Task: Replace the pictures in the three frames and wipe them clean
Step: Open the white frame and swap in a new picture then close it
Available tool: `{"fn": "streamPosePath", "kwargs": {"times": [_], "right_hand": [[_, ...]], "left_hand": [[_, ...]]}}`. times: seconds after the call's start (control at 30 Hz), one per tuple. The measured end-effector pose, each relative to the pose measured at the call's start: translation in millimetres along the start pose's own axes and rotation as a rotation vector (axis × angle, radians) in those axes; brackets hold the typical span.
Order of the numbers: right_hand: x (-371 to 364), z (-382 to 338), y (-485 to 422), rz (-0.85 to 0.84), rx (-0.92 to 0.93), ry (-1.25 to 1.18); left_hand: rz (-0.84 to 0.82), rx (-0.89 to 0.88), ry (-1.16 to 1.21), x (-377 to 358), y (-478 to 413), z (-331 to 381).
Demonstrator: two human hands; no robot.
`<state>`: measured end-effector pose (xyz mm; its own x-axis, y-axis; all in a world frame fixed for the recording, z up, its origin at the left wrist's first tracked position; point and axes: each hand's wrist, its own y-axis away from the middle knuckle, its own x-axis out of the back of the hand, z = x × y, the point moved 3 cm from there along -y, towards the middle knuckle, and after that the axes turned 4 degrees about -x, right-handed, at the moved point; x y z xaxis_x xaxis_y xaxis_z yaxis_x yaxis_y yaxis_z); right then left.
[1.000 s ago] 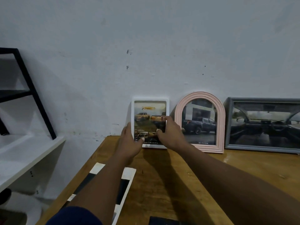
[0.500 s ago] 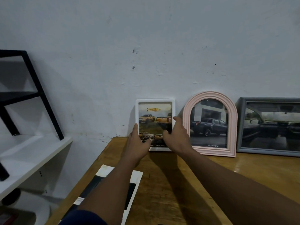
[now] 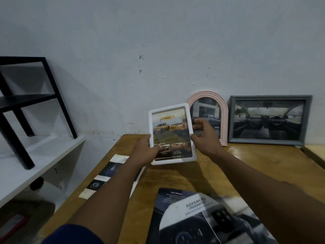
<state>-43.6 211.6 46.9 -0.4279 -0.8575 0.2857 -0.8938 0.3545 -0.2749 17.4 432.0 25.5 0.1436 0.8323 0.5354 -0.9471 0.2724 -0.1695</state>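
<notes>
A white rectangular frame (image 3: 171, 132) with a picture of yellow pickup trucks is lifted off the wooden table (image 3: 193, 175), tilted slightly. My left hand (image 3: 146, 152) grips its lower left edge, thumb on the front. My right hand (image 3: 204, 138) holds its right edge. Behind, a pink arched frame (image 3: 219, 103) with a dark pickup picture leans on the wall. To its right a grey rectangular frame (image 3: 269, 120) shows a car interior, also leaning on the wall.
A car brochure (image 3: 202, 219) lies on the near table. A long printed strip (image 3: 105, 175) lies at the table's left edge under my left forearm. A white shelf (image 3: 35, 155) with a black metal stand (image 3: 26, 106) is at the left.
The white frame has been lifted away from the wall and brought toward me, both hands holding it. The view has tilted down, showing the brochure.
</notes>
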Motion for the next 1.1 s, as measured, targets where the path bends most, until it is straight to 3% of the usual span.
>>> {"fn": "streamPosePath", "kwargs": {"times": [0.23,0.43,0.67,0.8,0.9,1.1], "right_hand": [[81,15,53,0.113,-0.127,-0.011],[151,-2,58,0.266,-0.144,0.108],[163,-24,38,0.262,-0.161,0.339],[133,-18,34,0.132,-0.158,0.281],[115,-6,33,0.061,-0.156,0.33],[111,59,35,0.021,-0.258,0.55]], "left_hand": [[-0.299,0.09,0.051,-63,48,37],[-0.498,0.03,0.063,-123,57,83],[-0.415,-0.076,0.133,-144,46,132],[-0.472,0.104,0.402,-143,37,130],[-0.427,0.209,0.534,-141,34,119],[-0.396,0.296,0.415,-134,38,68]]}}
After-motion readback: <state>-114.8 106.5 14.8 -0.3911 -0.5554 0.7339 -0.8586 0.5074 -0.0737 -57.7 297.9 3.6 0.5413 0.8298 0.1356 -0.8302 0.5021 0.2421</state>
